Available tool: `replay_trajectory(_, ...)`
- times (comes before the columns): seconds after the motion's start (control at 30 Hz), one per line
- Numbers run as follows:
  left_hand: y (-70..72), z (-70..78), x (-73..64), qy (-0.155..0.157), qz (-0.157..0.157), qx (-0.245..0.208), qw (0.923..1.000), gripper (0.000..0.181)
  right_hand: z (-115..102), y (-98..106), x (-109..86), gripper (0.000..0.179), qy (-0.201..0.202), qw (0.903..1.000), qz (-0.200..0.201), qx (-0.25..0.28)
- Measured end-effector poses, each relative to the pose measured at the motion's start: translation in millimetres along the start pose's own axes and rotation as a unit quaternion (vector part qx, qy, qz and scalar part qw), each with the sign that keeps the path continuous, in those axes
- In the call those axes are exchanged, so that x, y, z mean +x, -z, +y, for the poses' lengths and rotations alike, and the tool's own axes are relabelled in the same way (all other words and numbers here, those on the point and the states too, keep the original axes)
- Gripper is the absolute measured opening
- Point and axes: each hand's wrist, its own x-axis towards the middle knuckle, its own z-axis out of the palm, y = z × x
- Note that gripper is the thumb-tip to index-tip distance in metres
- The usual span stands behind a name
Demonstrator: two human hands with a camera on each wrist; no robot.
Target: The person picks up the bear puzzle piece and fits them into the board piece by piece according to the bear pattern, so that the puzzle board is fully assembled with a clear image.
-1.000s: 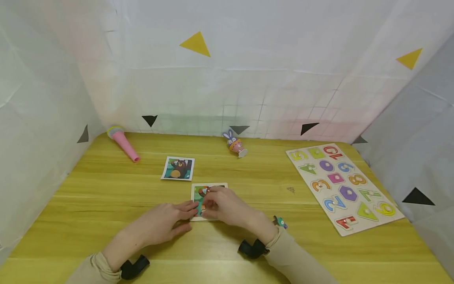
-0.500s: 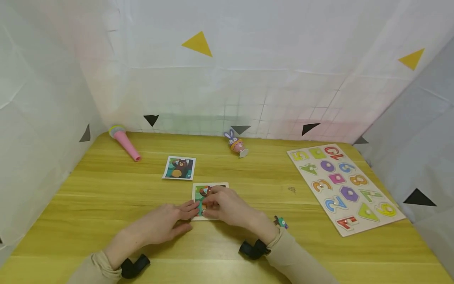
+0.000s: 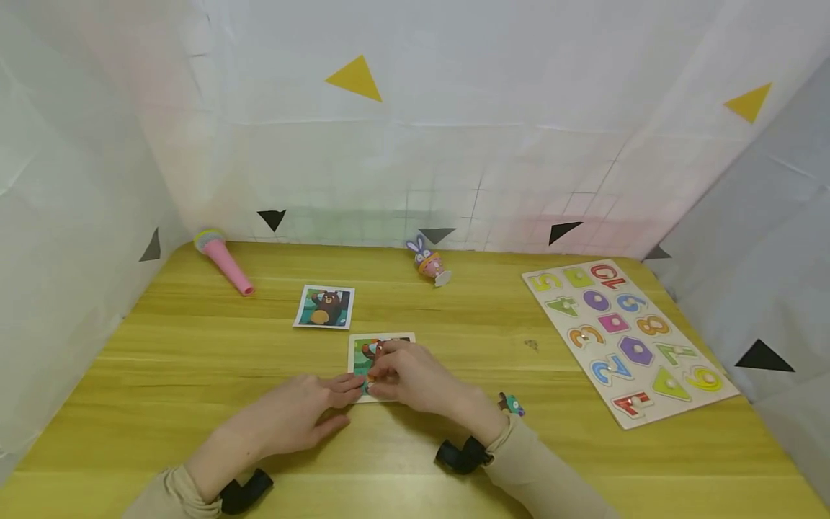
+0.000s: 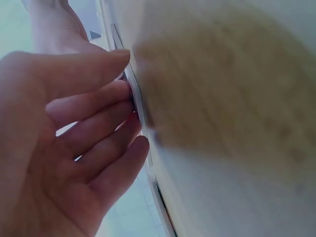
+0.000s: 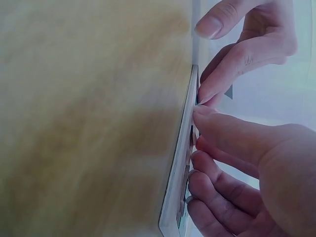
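A small bear jigsaw puzzle in a pale frame lies on the table, mostly covered by the hands in the head view. My left hand rests its straight fingertips on the puzzle's lower left, thumb apart and near the tabletop. Over the puzzle's middle and right, my right hand curls with thumb and index finger pinching a small puzzle piece at the picture's surface. Its other fingertips lie along the puzzle in the right wrist view. Another loose puzzle piece lies beside the right wrist.
A printed bear card lies behind the puzzle. A pink toy microphone is at the back left, and a rabbit figure at the back middle. On the right lies a number and shape peg board. White sheeting encloses the table.
The right thumb and index finger have shifted slightly at the puzzle's surface. The left fingers stay on its lower left, and the other things have not moved.
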Motion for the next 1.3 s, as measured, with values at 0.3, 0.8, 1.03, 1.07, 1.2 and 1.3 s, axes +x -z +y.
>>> replay_trajectory(0.3, 1.5, -10.0, 0.8, -0.016, 0.019, -0.056, 0.9981, 0.037, 1, -2, -0.7, 0.013, 0.009, 0.9999, -0.001, 0.009)
replay_trajectory(0.8, 3.5, -9.3, -0.6, 0.000, 0.025, -0.037, 0.9990, 0.034, 0, -2, 1.0, 0.014, -0.015, 0.9993, -0.012, 0.034)
replay_trajectory(1.03, 2.7, -11.1, 1.1, -0.002, 0.034, -0.053, 0.9980, 0.035, -2, -2, 1.5, 0.025, -0.044, 0.9983, -0.022, 0.032)
replay_trajectory(1.07, 2.7, -11.3, 1.2, -0.003, 0.034, -0.052, 0.9981, 0.035, -2, -2, 1.5, 0.025, -0.045, 0.9983, -0.021, 0.032)
replay_trajectory(1.2, 1.4, -11.3, 1.4, -0.007, 0.035, -0.043, 0.9984, 0.036, -3, -2, 1.6, 0.019, -0.039, 0.9988, -0.012, 0.029)
replay_trajectory(1.3, 1.0, -10.5, 2.0, -0.009, 0.036, -0.041, 0.9985, 0.035, -2, -1, 1.9, 0.017, -0.043, 0.9988, -0.005, 0.023)
